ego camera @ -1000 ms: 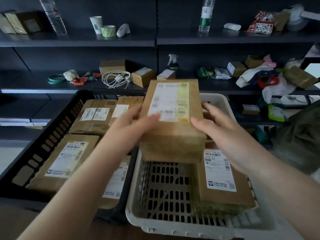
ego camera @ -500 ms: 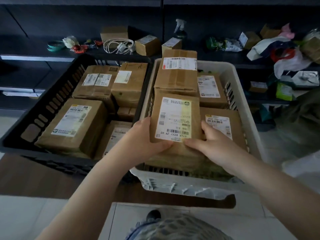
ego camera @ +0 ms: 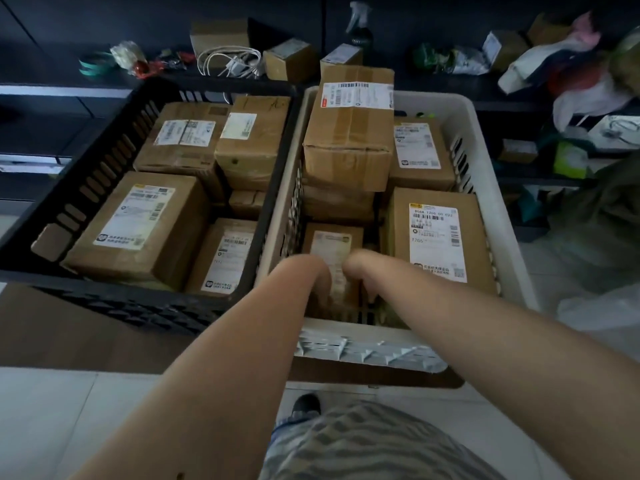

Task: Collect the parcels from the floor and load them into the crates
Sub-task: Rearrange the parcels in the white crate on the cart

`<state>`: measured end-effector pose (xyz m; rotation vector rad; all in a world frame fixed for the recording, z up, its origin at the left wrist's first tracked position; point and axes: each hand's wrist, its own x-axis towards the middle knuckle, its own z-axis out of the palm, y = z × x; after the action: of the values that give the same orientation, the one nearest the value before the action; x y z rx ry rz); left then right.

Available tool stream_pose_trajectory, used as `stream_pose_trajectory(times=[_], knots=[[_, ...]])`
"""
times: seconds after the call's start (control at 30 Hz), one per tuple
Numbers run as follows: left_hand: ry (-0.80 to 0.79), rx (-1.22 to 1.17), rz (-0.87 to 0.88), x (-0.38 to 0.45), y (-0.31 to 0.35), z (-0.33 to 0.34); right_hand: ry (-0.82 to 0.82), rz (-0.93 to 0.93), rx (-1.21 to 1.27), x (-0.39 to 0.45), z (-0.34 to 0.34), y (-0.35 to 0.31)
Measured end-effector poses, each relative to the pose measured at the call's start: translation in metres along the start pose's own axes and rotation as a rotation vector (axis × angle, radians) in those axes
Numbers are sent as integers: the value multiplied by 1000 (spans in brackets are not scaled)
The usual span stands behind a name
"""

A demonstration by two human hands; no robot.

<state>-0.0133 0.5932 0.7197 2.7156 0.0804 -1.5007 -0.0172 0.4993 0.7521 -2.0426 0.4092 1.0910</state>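
Note:
A white crate (ego camera: 363, 344) and a black crate (ego camera: 104, 161) stand side by side, both packed with brown cardboard parcels. My left hand (ego camera: 313, 278) and my right hand (ego camera: 360, 271) reach down into the white crate's near-left corner. They close from both sides on a small labelled parcel (ego camera: 332, 242) that sits low in a gap. My fingers are blurred and partly hidden behind it. Beside it lies a larger labelled parcel (ego camera: 436, 237), and behind it a tall taped box (ego camera: 349, 133) sticks up above the rim.
The crates rest on a brown board (ego camera: 69, 341) over white floor tiles (ego camera: 52, 410). Behind them a dark shelf holds white cables (ego camera: 225, 60), small boxes (ego camera: 287, 57) and a spray bottle (ego camera: 360, 26). Bags and clutter (ego camera: 588, 81) pile up at the right.
The parcel came down from chest height into the white crate's near-left gap, with both hands following it down. My view tilted down towards the floor.

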Motion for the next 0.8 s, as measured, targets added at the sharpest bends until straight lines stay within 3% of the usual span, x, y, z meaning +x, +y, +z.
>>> stream_pose_trajectory(times=[0.07,0.13,0.2,0.3,0.4,0.5,0.67,0.8], knots=[[-46,-39,-18,10,-1,8,-8,4,-49,2,3,-1],[73,-195,18,9,-2,2,-11,-22,-12,8,0,-3],[330,-489,73,-4,-7,-11,53,-127,55,6,-7,-9],[888,-1026,301,-56,-20,-43,206,-468,180,-9,-39,-25],[1134,-1342,426,-91,-28,-86,547,-791,279,-27,-80,-50],[1068,-1364,296,-76,-28,-124,693,-738,278,-10,-99,-74],[727,-1194,188,-35,-15,-126,334,-522,407,34,-95,-79],[691,-1328,212,-40,-20,-107,328,-580,314,28,-89,-65]])
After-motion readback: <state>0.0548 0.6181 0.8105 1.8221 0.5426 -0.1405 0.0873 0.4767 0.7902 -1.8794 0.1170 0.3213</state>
